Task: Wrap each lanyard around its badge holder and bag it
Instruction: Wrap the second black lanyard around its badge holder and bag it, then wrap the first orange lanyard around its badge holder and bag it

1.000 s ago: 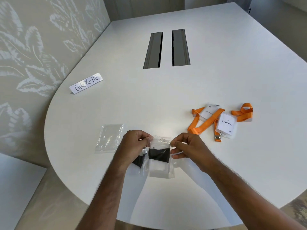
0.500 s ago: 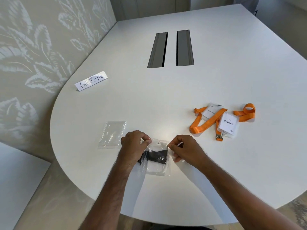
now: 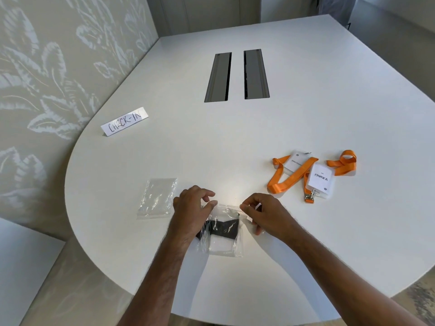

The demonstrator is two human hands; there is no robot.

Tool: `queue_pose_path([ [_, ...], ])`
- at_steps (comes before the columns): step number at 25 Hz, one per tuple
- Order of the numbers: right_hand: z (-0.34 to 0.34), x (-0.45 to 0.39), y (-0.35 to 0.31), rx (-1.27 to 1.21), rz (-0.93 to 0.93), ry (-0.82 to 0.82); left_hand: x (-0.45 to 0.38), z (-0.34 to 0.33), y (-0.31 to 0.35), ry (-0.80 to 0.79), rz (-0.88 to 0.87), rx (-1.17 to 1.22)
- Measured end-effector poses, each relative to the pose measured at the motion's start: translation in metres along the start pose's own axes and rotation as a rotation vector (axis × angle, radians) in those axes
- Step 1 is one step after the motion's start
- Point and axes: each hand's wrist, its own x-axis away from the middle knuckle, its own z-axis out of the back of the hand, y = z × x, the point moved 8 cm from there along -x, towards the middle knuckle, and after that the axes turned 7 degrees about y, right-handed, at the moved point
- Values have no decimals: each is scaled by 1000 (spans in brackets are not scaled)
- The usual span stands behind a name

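A clear plastic bag (image 3: 223,245) lies near the table's front edge with a badge holder wrapped in a black lanyard (image 3: 223,228) inside it. My left hand (image 3: 191,211) pinches the bag's top left corner. My right hand (image 3: 264,214) pinches the top right corner. Two badge holders with orange lanyards (image 3: 294,176) lie loose to the right; the nearer badge (image 3: 319,181) reads "V.Kohli". An empty clear bag (image 3: 157,197) lies flat to the left of my hands.
A folded "CHECK-IN" paper sign (image 3: 124,121) stands at the far left of the white table (image 3: 235,137). Two dark cable slots (image 3: 236,75) run down the table's middle. A patterned wall borders the left side.
Both hands stay pinched on the bag's top edge. The bag with the black-wrapped badge has settled slightly lower on the table, and my head has shifted a little.
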Motion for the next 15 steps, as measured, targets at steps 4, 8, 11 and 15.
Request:
queue_pose_path([
  [4,26,-1,-3,-2,60,104,-10,-12,27,-40,-76,46],
  [8,67,-6,-3,90,109,239,-21,-34,65,-99,-152,80],
  [11,101,-4,8,145,86,330,-29,-49,102,-148,-220,100],
  [15,143,4,35,190,38,425,-36,-73,155,-242,-293,144],
])
